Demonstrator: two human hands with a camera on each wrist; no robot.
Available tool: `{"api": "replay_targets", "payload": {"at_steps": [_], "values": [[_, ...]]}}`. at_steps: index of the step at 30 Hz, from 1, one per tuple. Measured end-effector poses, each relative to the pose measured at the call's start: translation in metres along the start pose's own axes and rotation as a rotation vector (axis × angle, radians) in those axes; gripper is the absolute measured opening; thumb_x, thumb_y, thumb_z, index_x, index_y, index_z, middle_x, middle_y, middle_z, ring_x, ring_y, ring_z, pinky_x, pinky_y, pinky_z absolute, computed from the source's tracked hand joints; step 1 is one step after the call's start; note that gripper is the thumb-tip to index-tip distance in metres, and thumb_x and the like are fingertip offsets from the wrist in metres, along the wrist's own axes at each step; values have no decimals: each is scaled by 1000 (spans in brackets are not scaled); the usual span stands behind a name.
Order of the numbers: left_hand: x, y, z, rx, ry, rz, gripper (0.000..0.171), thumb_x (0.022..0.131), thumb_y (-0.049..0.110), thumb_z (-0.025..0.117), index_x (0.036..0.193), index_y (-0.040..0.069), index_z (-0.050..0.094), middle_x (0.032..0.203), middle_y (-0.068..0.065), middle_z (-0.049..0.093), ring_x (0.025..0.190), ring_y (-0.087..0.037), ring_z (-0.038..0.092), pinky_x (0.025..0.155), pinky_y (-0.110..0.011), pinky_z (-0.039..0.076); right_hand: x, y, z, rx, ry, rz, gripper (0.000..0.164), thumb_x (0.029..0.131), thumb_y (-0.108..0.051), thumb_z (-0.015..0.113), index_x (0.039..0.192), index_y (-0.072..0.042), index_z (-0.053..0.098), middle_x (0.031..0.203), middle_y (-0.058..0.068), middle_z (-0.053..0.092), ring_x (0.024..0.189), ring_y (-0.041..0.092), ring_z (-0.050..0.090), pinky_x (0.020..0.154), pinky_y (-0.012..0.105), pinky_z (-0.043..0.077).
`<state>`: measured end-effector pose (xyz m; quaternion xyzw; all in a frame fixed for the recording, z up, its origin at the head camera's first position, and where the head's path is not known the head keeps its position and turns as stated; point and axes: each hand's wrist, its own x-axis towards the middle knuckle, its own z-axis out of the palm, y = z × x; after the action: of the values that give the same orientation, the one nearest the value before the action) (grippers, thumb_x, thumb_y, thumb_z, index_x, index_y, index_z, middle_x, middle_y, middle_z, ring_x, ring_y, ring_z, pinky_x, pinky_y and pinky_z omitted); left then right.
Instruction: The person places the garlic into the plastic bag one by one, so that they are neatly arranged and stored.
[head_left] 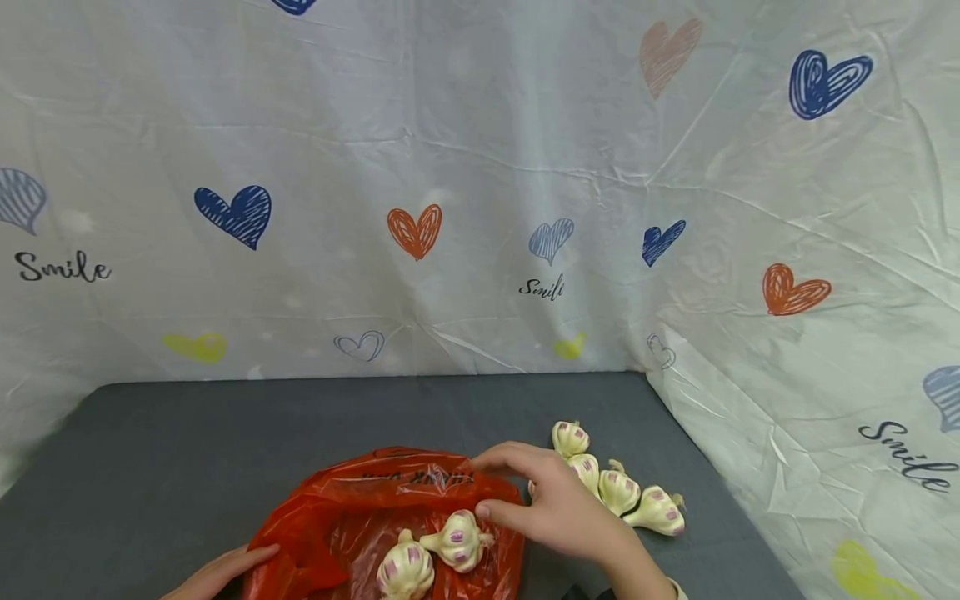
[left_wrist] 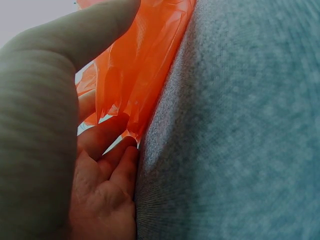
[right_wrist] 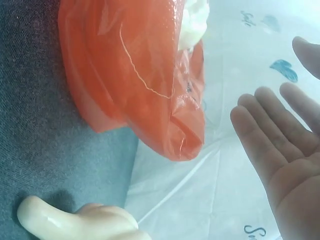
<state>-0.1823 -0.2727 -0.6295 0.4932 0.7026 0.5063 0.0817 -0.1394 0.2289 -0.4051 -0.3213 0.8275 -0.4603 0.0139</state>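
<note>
A red plastic bag (head_left: pixel 300 533) with dark lettering lies on the grey table, its mouth spread. Two garlic bulbs sit in it: one (head_left: pixel 406 568) nearer the front, the other (head_left: pixel 459 542) touching it by the stem. My left hand (head_left: pixel 225 573) holds the bag's left side; in the left wrist view the thumb lies across the red plastic (left_wrist: pixel 145 55) and fingers reach behind it. My right hand (head_left: pixel 551 500) hovers over the bag's right rim, thumb close to the further bulb. In the right wrist view its fingers (right_wrist: pixel 272 122) are extended, with nothing held.
Several more garlic bulbs (head_left: pixel 618 490) lie clustered on the table right of the bag, one partly hidden behind my right hand. The dark grey table (head_left: pixel 225 442) meets a whitish sheet (head_left: pixel 480 150) printed with hearts, hanging behind and along the right side.
</note>
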Motion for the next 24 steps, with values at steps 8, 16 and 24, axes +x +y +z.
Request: {"api": "replay_targets", "payload": {"at_steps": [8,16,24], "values": [[1,2,1,8,3,17,86,107,-8,54,174,39,28,166,27,33,139,3,46,87,-28,52,-1,1,-5,-35,36,-2,31,104,-17,79,134,-12,75,129,7,75,120,29,73,102,44,59],[1,7,-1,8,-8,-33,91,105,-10,57,172,46,30,162,30,35,134,5,48,84,-27,51,-1,5,-9,-50,66,15,31,103,-19,80,134,-21,74,129,3,75,119,22,73,101,41,59],[-1,9,-3,5,-21,-64,92,105,-10,56,172,47,29,162,32,34,135,6,46,85,-28,51,-2,9,-13,-74,93,16,31,103,-24,80,134,-22,74,129,-5,74,119,18,72,100,42,60]]}}
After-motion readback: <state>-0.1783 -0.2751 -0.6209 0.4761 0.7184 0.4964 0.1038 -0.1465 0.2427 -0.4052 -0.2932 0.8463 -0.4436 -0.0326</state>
